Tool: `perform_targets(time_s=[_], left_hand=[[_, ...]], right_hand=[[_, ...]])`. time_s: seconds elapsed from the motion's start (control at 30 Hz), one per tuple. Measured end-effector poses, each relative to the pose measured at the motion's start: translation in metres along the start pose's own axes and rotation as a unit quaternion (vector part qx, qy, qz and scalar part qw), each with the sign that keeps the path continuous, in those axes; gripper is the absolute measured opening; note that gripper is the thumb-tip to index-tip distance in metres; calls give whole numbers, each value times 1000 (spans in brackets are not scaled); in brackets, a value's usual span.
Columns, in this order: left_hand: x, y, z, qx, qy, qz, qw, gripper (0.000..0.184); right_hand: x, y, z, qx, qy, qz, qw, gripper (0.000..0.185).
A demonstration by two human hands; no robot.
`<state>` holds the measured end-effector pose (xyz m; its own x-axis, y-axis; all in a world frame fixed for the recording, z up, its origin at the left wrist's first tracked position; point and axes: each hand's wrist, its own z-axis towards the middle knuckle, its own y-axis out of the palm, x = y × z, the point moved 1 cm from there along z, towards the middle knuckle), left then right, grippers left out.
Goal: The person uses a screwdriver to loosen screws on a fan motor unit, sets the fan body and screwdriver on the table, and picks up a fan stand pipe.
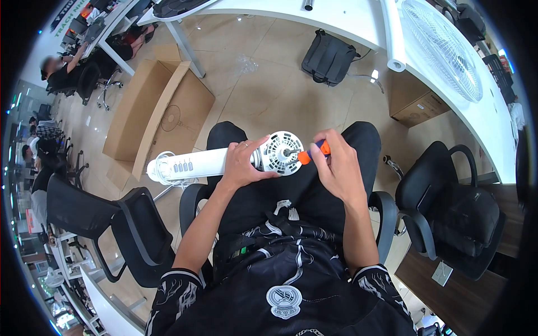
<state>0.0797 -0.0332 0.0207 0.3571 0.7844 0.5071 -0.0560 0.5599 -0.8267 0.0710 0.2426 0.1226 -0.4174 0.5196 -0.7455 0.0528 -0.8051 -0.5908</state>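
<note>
A white fan body [207, 164] with a row of grey buttons lies across my lap. At its right end is a round, slotted motor housing [276, 147]. My left hand [245, 164] is wrapped round the body just left of the housing. In my right hand [335, 162] is an orange and blue screwdriver [314, 152], its shaft pointing left at the middle of the housing. Whether its tip touches a screw is too small to tell. A white cable [163, 162] is coiled round the body's left end.
An open cardboard box [162, 112] stands front left. A white table [358, 25] curves ahead and right, bearing a fan grille [443, 47] and a white tube [394, 39]. A backpack [329, 57] lies on the floor. Office chairs [134, 235] flank me; a person [64, 73] sits far left.
</note>
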Motion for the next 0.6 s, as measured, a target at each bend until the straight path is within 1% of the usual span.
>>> perform_targets(time_s=[0.03,0.07,0.13,0.17,0.23,0.27,0.33,0.37,0.4,0.43,0.47,0.5,0.53,0.57,0.6], left_hand=[[0,-1,0,0,0,0,1000,102],[0,-1,0,-4,-5,-1,1000,102],[1,0,-1,-9,-9,-4,1000,101],[0,0,-1,-7,-8,-3,1000,102],[-2,1,-1,-5,-7,-1,1000,102],[-2,1,-1,-7,-8,0,1000,103],[-1,0,0,-9,-7,1,1000,104],[0,0,0,-10,-7,0,1000,104],[1,-1,0,-12,-8,0,1000,105],[0,-1,-1,-13,-7,0,1000,105],[-1,0,-1,-17,-12,2,1000,105],[-2,0,0,-21,-16,4,1000,106],[-1,1,0,-21,-15,3,1000,106],[-1,1,0,-27,-19,2,999,106],[-1,0,0,-32,-25,2,999,106]], right_hand=[[-2,-2,-2,22,-22,-9,999,34],[-6,-5,-4,23,-21,-10,999,34],[-16,-12,-8,6,36,17,999,32],[-19,-16,-7,6,36,16,999,32],[-21,-19,-6,-41,149,-32,987,29],[-19,-19,-6,-41,149,-32,988,29],[-10,-18,-8,-117,175,-110,971,31],[-7,-16,-11,-117,174,-110,972,31],[-7,-15,-13,-34,81,-115,990,34],[-9,-15,-16,51,-12,-118,992,38],[-11,-16,-18,52,-11,-119,991,38],[-18,-19,-17,12,53,-9,998,39],[-22,-19,-16,-29,116,102,988,40],[-23,-17,-15,-28,116,102,988,40],[-23,-15,-12,-29,117,36,992,37]])
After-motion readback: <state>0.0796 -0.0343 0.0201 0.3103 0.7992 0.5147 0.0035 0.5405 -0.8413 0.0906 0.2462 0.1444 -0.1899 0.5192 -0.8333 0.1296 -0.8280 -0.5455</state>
